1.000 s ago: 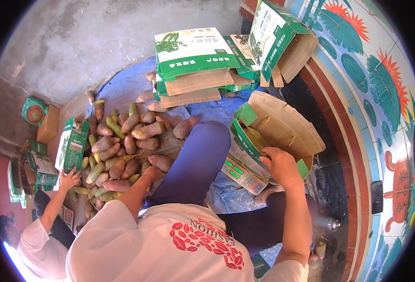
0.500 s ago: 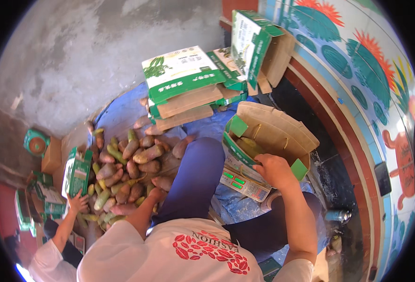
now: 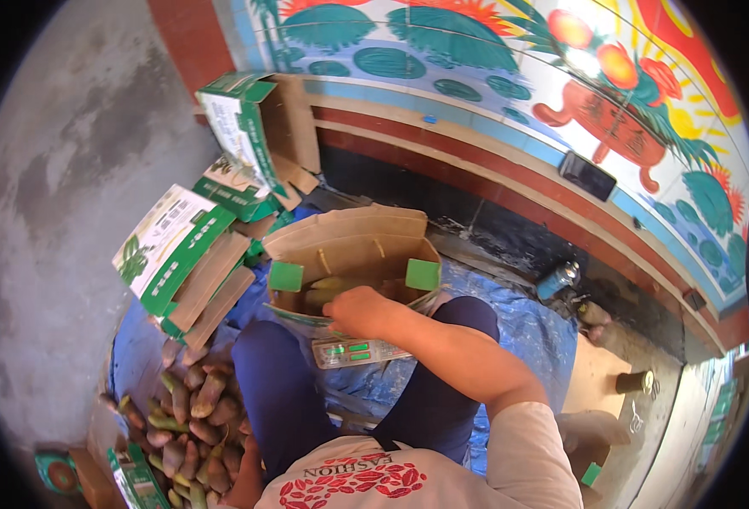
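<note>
An open carton point(image 3: 345, 229) stands on a scale point(image 3: 357, 351) in front of my knees. My right hand point(image 3: 361, 312) is at the carton's near rim with its fingers curled inward; whatever they grip is hidden. Inside the carton, past my fingers, lie greenish root vegetables point(image 3: 328, 288). My left hand point(image 3: 249, 454) reaches down beside my left knee to a pile of reddish and green root vegetables point(image 3: 209, 399). Its fingers are hard to make out against the pile.
Green-and-white cartons point(image 3: 175, 246) lie stacked at left, with an open one point(image 3: 251, 127) upright behind them. Blue sheeting point(image 3: 523, 327) covers the floor. A blue canister point(image 3: 558, 280) lies at right, near loose roots point(image 3: 593, 316). A painted tile wall point(image 3: 468, 51) rises behind.
The view has swung right, bringing the carton and scale nearer the middle. My right hand stays at the carton's near rim; my left remains by the pile. The co-worker's arm has left the view.
</note>
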{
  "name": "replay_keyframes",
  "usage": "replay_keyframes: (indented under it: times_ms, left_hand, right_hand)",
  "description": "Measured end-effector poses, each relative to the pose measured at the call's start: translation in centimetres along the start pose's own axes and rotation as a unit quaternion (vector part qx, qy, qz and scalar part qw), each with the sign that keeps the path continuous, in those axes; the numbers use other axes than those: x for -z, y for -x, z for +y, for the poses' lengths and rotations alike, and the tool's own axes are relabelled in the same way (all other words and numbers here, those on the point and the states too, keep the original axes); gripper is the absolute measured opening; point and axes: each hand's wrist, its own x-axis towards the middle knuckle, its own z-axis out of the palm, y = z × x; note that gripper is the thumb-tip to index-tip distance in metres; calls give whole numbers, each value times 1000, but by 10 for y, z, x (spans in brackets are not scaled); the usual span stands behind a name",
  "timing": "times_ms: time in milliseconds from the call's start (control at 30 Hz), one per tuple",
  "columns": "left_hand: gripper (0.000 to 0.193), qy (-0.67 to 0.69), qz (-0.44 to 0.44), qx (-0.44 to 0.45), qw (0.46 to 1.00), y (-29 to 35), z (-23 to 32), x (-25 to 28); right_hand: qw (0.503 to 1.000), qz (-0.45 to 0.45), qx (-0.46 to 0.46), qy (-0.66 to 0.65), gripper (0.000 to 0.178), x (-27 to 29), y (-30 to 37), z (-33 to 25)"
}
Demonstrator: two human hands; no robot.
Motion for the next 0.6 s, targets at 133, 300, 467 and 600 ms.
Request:
replay_keyframes:
  times_ms: [133,300,467,600]
  left_hand:
    - [32,-5,28,-15,999,-16,0,12]
    - [33,1,61,-7,998,-18,-6,24]
    - [34,15,90,13,996,-7,-13,24]
    - [34,30,111,31,993,2,-18,17]
  right_hand:
    - [1000,4,13,11,27,-3,-2,1]
    - [1000,5,12,15,28,-5,-7,-1]
    - [1000,-6,17,17,28,-7,-9,-1]
    - [1000,-18,16,17,28,-5,-11,-3]
